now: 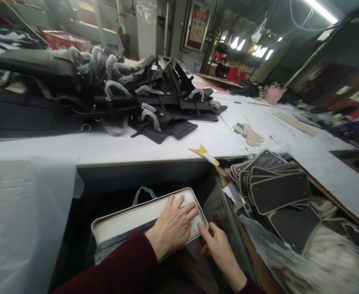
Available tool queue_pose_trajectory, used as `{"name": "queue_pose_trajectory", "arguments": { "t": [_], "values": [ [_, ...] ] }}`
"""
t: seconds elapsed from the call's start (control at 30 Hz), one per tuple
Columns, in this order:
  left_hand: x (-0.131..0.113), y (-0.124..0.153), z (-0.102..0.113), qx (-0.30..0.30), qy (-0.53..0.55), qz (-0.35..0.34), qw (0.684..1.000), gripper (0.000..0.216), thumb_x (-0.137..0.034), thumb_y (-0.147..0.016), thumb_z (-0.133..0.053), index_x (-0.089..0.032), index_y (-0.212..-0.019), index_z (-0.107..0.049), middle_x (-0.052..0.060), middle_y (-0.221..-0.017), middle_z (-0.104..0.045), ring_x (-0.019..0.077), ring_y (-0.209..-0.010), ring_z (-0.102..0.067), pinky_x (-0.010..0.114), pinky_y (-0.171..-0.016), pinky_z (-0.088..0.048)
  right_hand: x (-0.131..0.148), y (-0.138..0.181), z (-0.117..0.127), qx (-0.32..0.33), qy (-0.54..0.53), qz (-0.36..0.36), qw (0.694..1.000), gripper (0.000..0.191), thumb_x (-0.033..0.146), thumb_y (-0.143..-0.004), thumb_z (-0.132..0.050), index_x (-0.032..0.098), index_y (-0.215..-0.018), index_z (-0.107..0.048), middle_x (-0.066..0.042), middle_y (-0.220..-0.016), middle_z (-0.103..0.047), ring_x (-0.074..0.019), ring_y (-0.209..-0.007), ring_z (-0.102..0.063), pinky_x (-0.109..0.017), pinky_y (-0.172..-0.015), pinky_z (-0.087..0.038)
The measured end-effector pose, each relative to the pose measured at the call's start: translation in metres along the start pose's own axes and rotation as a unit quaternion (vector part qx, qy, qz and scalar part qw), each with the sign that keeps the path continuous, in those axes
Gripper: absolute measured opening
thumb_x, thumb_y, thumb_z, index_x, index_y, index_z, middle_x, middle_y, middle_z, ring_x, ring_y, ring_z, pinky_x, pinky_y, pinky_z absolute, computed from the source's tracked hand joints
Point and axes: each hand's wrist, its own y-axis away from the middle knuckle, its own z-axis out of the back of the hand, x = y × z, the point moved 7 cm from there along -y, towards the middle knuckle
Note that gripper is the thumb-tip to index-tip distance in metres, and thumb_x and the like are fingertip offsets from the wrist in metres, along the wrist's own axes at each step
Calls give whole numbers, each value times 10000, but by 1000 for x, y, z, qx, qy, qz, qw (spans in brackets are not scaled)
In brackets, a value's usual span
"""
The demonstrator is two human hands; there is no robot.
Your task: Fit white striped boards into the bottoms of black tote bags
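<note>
A pale rounded-rectangle panel (127, 218) with a raised rim lies low in front of me, below the table's edge. My left hand (171, 226) rests flat on its right part, fingers stretched and slightly apart. My right hand (218, 247) touches the panel's right corner with its fingertips; its fingers are partly curled and I cannot see anything in them. A clear-wrapped handle loop (142, 192) shows just behind the panel.
A white table (106, 147) carries a heap of black bag parts (121, 98) with wrapped handles. A yellow-and-white scraper (204, 154) lies near its edge. Stacked dark panels with pale rims (274, 190) sit at the right. A person in red (237, 74) works far off.
</note>
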Motion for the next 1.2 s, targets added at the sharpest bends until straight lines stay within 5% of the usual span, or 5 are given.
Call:
{"name": "queue_pose_trajectory", "arguments": {
  "t": [0.17,0.37,0.6,0.93,1.2],
  "values": [
    [4,-3,-1,-1,18,16,1000,231,-220,-931,-447,-221,-1153,-510,34,-1234,-589,294,-1156,-451,565,-1028,-316,34,-21,18,-18,95,75,992,468,664,-901,-451,208,-825,-520,-9,-640,-576,-169,-574,-573,-261,-525,-365],
    [6,-5,4,-13,37,38,999,180,-203,-925,-445,-218,-1086,-524,34,-1160,-601,267,-1088,-476,503,-996,-357,78,-45,26,95,175,191,961,352,460,-957,-452,190,-760,-563,-11,-675,-594,-148,-630,-530,-265,-578,-313],
    [4,-6,6,-17,44,49,998,149,-249,-906,-493,-228,-1051,-520,23,-1139,-596,267,-1065,-479,494,-968,-384,77,-60,26,166,207,207,942,355,359,-966,-399,189,-660,-462,13,-574,-538,-119,-538,-492,-241,-524,-294],
    [3,-10,0,-14,9,47,999,168,-306,-911,-493,-207,-1042,-526,56,-1219,-574,292,-1140,-458,531,-981,-378,95,-95,16,135,222,250,933,438,459,-983,-379,179,-656,-462,19,-628,-522,-113,-610,-455,-246,-576,-293],
    [4,-12,5,-7,27,57,998,221,-305,-896,-510,-206,-1091,-533,84,-1166,-596,301,-1111,-475,558,-986,-367,121,-110,8,161,290,342,879,420,374,-990,-347,189,-630,-459,21,-565,-459,-110,-533,-403,-272,-570,-246]
  ]
}}
